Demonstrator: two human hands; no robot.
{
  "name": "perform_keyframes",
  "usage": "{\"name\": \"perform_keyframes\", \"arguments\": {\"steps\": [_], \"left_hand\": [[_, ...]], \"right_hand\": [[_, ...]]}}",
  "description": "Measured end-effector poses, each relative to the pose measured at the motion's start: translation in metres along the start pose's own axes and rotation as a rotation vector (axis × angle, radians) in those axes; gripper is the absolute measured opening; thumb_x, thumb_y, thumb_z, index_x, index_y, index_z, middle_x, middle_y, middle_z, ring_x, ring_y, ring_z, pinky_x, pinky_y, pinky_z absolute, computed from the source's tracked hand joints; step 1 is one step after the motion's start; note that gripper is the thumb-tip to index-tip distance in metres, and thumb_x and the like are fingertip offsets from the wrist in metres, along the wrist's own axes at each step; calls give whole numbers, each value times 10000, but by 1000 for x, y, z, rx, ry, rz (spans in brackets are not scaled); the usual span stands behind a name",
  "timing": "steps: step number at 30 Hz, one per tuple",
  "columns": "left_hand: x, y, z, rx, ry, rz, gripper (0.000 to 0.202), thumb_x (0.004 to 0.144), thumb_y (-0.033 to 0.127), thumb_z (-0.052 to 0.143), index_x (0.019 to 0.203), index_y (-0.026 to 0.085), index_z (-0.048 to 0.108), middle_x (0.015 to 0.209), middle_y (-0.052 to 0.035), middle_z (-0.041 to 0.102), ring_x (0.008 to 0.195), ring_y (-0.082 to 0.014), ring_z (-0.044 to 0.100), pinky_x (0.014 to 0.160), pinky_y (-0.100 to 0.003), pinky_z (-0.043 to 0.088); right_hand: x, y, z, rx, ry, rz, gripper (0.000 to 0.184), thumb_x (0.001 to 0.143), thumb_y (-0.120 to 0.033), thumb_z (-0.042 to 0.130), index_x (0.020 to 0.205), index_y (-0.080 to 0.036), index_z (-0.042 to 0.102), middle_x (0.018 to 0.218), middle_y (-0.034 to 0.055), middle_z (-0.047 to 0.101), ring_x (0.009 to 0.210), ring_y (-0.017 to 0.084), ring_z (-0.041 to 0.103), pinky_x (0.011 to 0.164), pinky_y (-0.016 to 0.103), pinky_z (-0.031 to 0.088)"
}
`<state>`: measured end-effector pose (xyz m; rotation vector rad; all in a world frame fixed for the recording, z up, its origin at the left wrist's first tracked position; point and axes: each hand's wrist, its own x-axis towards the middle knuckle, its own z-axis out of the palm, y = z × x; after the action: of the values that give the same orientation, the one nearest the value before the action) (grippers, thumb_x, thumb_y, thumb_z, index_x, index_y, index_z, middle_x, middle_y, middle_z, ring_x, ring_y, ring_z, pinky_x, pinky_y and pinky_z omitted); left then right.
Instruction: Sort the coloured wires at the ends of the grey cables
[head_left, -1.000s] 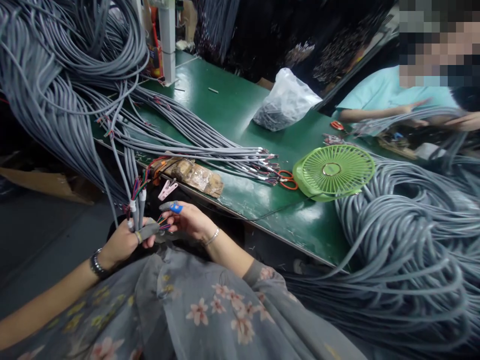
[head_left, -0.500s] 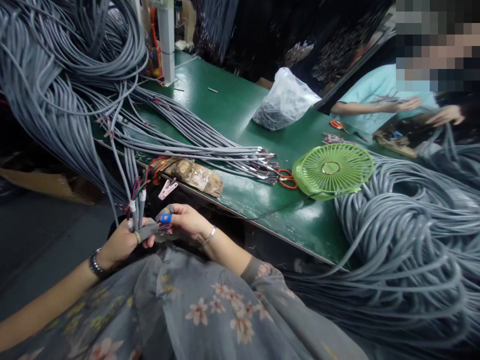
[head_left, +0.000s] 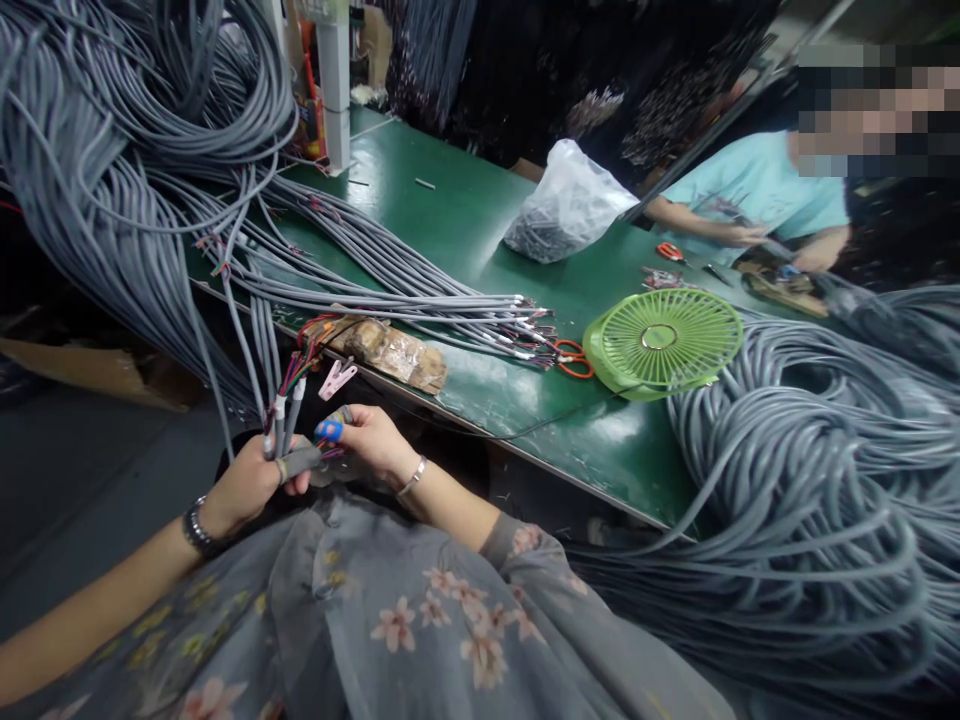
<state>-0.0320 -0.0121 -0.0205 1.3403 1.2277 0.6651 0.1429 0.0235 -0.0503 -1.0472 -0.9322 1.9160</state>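
Grey round cables with white-banded ends point(head_left: 281, 434), lower left of the frame, now lean slightly further right, held in the left hand's point(head_left: 247, 484) grip; the right hand point(head_left: 375, 441), drawn closer, pinches thin multicoloured wires point(head_left: 331, 453), apparently engaging both hands together.

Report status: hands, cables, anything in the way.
Left hand closed on grey cables. Right hand at colored wires, grip unclear. Nothing visibly blocking; pink clip just beyond, touching neither hand.
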Motion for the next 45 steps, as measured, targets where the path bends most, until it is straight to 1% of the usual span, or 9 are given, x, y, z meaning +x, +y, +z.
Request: {"name": "perform_keyframes", "arguments": {"steps": [3, 5, 8, 11, 22, 29, 32, 40, 45], "left_hand": [[-1, -4, 2, -42, 70, -3, 398, 717, 515, 707, 457, 227, 618, 452, -10, 590, 462, -134, 469, 483, -253, 408], [-1, -4, 3, -64, 105, -9, 397, 715, 517, 710, 460, 227, 616, 455, -10, 590, 462, -132, 466, 482, -253, 407], [-2, -2, 3, -75, 126, -12, 378, 703, 502, 710, 457, 230, 617, 454, -13, 594, 461, -134, 465, 483, -256, 407], [-3, 1, 4, -71, 135, -16, 360, 689, 486, 703, 446, 233, 624, 448, -15, 594, 457, -134, 468, 482, -259, 399], [1, 2, 7, -165, 270, -38, 352, 630, 501, 738, 440, 227, 627, 440, -16, 602, 436, -132, 480, 464, -274, 388], [-3, 6, 7, -124, 171, -24, 359, 670, 485, 718, 452, 217, 619, 449, -15, 598, 457, -127, 460, 481, -271, 374], [-4, 8, 6, -90, 134, -25, 358, 680, 481, 698, 454, 219, 608, 451, -10, 588, 468, -132, 460, 494, -278, 380], [-3, 7, 6, -78, 176, -31, 362, 677, 493, 702, 459, 216, 618, 459, -15, 590, 473, -136, 466, 504, -286, 391], [-3, 8, 5, -85, 143, -26, 369, 678, 492, 690, 447, 217, 605, 450, -16, 573, 459, -133, 454, 492, -287, 388]], "right_hand": [[-1, 1, -6, 86, 82, -3, 573, 571, -641, 948, 672, -177, 628, 583, -54, 604, 502, 68, 491, 543, 241, 443], [-2, 0, -10, 112, 59, 28, 613, 546, -695, 931, 713, -176, 649, 628, -37, 637, 523, 75, 520, 543, 243, 460], [-5, -3, -11, 75, -47, 83, 612, 521, -646, 965, 792, -170, 692, 715, -17, 684, 567, 81, 548, 558, 243, 477], [-6, -5, -4, 4, -92, 89, 521, 570, -542, 985, 775, -172, 681, 642, -46, 631, 543, 76, 506, 554, 240, 453], [-16, -4, 3, -103, 34, -63, 518, 553, -541, 976, 655, -191, 608, 571, -79, 553, 564, 83, 462, 613, 254, 423], [-9, -8, -1, -46, -38, -7, 432, 622, -487, 963, 768, -180, 696, 664, -46, 641, 583, 84, 525, 607, 241, 447], [-3, -10, 3, -38, -60, 35, 461, 566, -476, 993, 788, -176, 722, 702, -26, 684, 621, 101, 574, 614, 244, 447], [-6, -1, 9, -36, 42, -54, 437, 564, -469, 984, 673, -179, 677, 618, -54, 631, 583, 85, 513, 623, 250, 430], [-5, -1, 7, 42, -2, 10, 442, 558, -471, 981, 771, -171, 737, 717, -12, 706, 634, 109, 583, 635, 255, 448]]}}
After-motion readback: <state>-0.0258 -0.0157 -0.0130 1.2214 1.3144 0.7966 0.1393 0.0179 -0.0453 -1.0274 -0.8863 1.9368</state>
